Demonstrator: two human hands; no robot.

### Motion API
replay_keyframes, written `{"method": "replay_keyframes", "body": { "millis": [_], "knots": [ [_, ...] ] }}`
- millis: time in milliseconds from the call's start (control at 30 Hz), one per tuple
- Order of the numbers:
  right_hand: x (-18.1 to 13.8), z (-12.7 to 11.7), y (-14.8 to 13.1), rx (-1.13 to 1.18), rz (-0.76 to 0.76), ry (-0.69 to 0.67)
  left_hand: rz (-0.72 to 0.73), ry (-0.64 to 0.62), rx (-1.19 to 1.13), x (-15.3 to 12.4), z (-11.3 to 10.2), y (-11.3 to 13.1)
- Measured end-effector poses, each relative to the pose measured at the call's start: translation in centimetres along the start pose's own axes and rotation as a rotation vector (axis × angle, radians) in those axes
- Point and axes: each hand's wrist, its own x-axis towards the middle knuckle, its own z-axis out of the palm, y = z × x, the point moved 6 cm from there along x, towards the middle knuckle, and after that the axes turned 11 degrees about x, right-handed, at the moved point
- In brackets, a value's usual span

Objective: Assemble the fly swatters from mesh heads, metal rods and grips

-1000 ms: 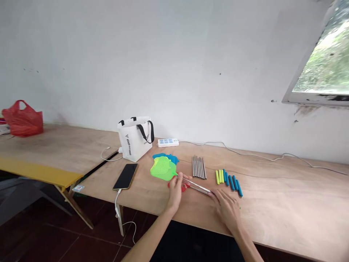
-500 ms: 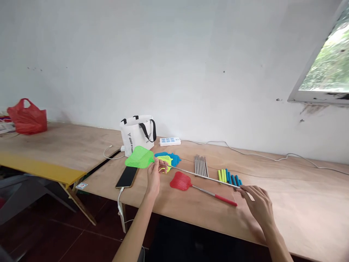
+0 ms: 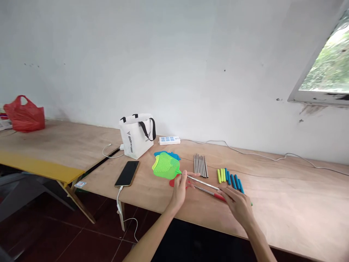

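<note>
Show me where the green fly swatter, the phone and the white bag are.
green fly swatter (image 3: 164, 169): head view, on its mesh head.
phone (image 3: 127, 173): head view, middle of the dark screen.
white bag (image 3: 134, 142): head view, its front face.

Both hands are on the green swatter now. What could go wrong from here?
The green swatter hangs just over the red swatter; lowering it may knock or tangle that one. Its thin rod, held between the left hand and right hand, could bend or slip. A sideways swing might scatter the metal rods nearby.
</note>
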Motion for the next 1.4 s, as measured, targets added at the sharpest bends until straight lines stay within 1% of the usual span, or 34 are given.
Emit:
{"method": "replay_keyframes", "body": {
  "millis": [67, 133, 233, 300, 400, 500, 600, 700, 767, 833, 967, 1133, 1400],
  "knots": [
    [0.3, 1.0, -1.7, -0.016, 0.001, -0.004, -0.013, -0.016, -0.025, -0.6, 0.9, -0.2],
    [0.4, 1.4, -2.8, -0.030, 0.011, 0.002, -0.023, -0.015, -0.049, -0.9, 1.0, -0.2],
    [0.3, 1.5, -3.6, -0.055, 0.048, 0.021, -0.054, -0.010, -0.087, -1.0, 0.6, -0.4],
    [0.1, 1.6, -3.8, -0.077, 0.071, 0.028, -0.083, -0.027, -0.092, -1.3, 0.8, -0.9],
    [-0.2, 2.6, -4.3, -0.088, 0.069, 0.014, -0.126, -0.116, -0.042, -2.4, 2.3, -2.1],
    [-0.5, 4.0, -4.9, -0.037, 0.062, -0.001, -0.136, -0.187, 0.023, -3.6, 4.1, -3.0],
    [-0.6, 5.0, -4.7, 0.053, 0.136, -0.029, -0.165, -0.193, 0.043, -3.9, 4.8, -3.8],
    [-0.7, 5.5, -4.1, 0.139, 0.224, -0.095, -0.200, -0.205, 0.055, -3.5, 4.7, -4.8],
    [-0.7, 5.7, -3.6, 0.186, 0.258, -0.129, -0.213, -0.229, 0.067, -3.3, 4.6, -5.5],
    [-0.8, 6.0, -3.0, 0.226, 0.271, -0.163, -0.216, -0.216, 0.083, -3.1, 4.4, -6.2],
    [-1.3, 7.0, -2.3, 0.214, 0.235, -0.223, -0.212, -0.150, 0.114, -3.2, 4.0, -6.8],
    [-1.5, 7.5, -2.3, 0.097, 0.178, -0.245, -0.210, -0.171, 0.107, -3.2, 4.2, -7.1],
    [-1.6, 7.5, -2.7, 0.040, 0.161, -0.254, -0.171, -0.207, 0.112, -3.0, 4.2, -7.5]
  ]
}}
